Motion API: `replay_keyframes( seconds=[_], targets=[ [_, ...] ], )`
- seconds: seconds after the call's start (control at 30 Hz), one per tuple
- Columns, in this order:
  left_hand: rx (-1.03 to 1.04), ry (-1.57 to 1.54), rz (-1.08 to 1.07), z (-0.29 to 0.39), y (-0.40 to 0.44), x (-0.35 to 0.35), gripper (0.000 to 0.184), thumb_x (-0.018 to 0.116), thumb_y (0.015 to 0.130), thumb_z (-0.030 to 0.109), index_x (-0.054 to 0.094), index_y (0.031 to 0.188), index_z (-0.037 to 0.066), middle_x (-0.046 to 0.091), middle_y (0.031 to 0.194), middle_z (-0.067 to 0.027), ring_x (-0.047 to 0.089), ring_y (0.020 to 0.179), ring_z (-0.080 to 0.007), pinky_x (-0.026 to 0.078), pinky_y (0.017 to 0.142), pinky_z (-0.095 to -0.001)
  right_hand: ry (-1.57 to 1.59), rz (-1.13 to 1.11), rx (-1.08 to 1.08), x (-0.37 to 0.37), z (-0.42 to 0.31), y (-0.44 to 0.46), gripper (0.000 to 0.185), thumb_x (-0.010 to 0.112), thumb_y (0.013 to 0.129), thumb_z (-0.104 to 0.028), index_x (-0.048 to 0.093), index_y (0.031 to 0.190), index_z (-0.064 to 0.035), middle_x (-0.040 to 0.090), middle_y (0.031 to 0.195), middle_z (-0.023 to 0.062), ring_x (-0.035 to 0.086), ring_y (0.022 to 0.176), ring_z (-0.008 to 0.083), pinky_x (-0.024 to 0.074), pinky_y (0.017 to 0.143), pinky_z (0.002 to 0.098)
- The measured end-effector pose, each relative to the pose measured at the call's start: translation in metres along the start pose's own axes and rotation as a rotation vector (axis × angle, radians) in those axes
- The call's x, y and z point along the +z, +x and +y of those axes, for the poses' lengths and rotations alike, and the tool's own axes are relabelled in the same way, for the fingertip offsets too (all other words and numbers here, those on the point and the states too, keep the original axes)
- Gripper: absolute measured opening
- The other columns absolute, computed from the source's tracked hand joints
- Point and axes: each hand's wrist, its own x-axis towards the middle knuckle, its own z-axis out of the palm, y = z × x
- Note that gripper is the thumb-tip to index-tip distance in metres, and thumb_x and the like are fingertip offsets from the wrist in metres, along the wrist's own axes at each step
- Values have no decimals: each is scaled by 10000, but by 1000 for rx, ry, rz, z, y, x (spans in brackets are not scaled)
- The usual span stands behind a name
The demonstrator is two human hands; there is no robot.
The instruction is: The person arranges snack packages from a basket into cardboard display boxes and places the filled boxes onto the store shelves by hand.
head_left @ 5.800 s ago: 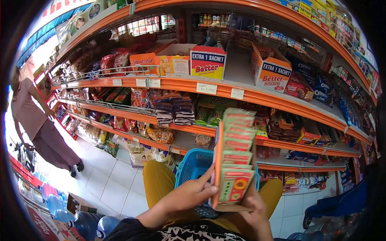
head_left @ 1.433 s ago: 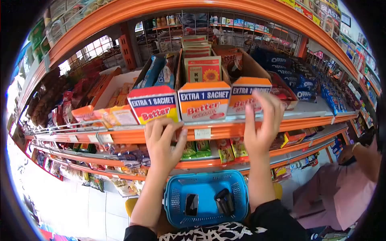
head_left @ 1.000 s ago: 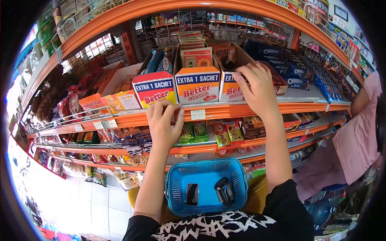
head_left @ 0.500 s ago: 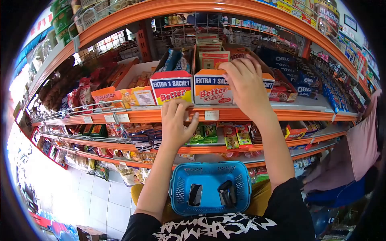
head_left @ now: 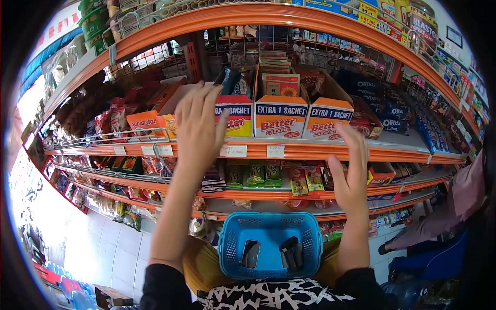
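My left hand is raised before the shelf with its fingers stretched out, holding nothing. It covers part of the red and yellow Better box. Lower on the right, my right hand is open too, thumb apart, its fingertips in front of an orange and white Better Caramel box. Between the hands stands another Better Caramel box, with sachets upright inside. Whether any fingertip touches a box, I cannot tell.
A blue basket at my lap holds a phone and a black object. Oreo packs lie right on the shelf; a Superstar box stands left. A person in a pink garment is at the right.
My right hand has let go of the middle Better Caramel box and moved down and right. My left hand has risen from the shelf edge and moved left. The right-hand Caramel box is now uncovered.
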Motion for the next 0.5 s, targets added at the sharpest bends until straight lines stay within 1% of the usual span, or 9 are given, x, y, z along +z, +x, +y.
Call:
replay_keyframes(
  seconds=[0.03,0.07,0.1,0.13,0.17,0.27,0.33,0.4,0.5],
  targets=[
    [45,53,-75,-8,8,-2,317,564,852,239,522,1096,41,542,1053,-131,457,1071,-318,292,945,-410,22,-17,91,-4,1,-18,373,514,879,-176,472,1231,-62,500,1201,119,420,1154,293,230,1015,435],
    [43,53,-75,-14,15,-4,317,564,852,239,522,1096,41,542,1053,-131,457,1071,-318,292,945,-410,45,-33,184,-6,3,-35,357,504,889,-184,479,1220,-53,503,1192,122,425,1149,291,244,1006,423],
    [20,-21,-243,-20,21,-6,315,561,855,244,520,1098,46,545,1035,-137,457,1070,-312,284,950,-413,45,-35,184,-7,7,-53,357,504,889,-184,479,1220,-53,503,1192,122,425,1149,291,244,1006,423],
    [-4,-96,-413,-24,25,-8,314,559,859,249,517,1099,52,548,1017,-143,458,1070,-306,275,955,-417,118,-52,315,-7,11,-70,337,496,895,-189,492,1202,-51,506,1186,123,431,1141,291,255,998,408],
    [60,-68,-362,-27,28,-9,309,572,854,256,515,1090,66,553,955,-139,482,1020,-288,278,940,-410,191,-72,447,-7,15,-86,319,488,900,-194,505,1184,-50,510,1181,125,437,1134,291,267,990,392],
    [97,-59,-330,-32,40,-14,277,587,846,248,522,1048,71,558,919,-118,504,955,-271,288,909,-403,123,-167,547,-8,22,-120,297,476,908,-201,519,1155,-42,517,1165,121,449,1118,290,278,981,377],
    [63,-37,-374,-30,45,-21,247,591,845,233,522,1019,73,563,906,-102,516,921,-256,284,895,-381,135,-195,567,-10,16,-128,287,473,907,-192,521,1149,-45,524,1158,115,456,1114,283,271,980,381],
    [81,-117,-323,-27,44,-26,215,583,851,227,526,1001,84,564,895,-88,518,914,-236,275,891,-367,141,-282,579,-14,14,-135,287,475,903,-190,523,1147,-46,527,1155,112,461,1111,274,262,979,380],
    [102,-121,-300,-15,26,-39,291,617,816,241,512,1036,81,557,938,-98,512,960,-248,264,910,-350,143,-310,586,-17,11,-141,288,478,898,-187,521,1150,-54,527,1158,110,464,1113,267,256,979,384]
  ],
)
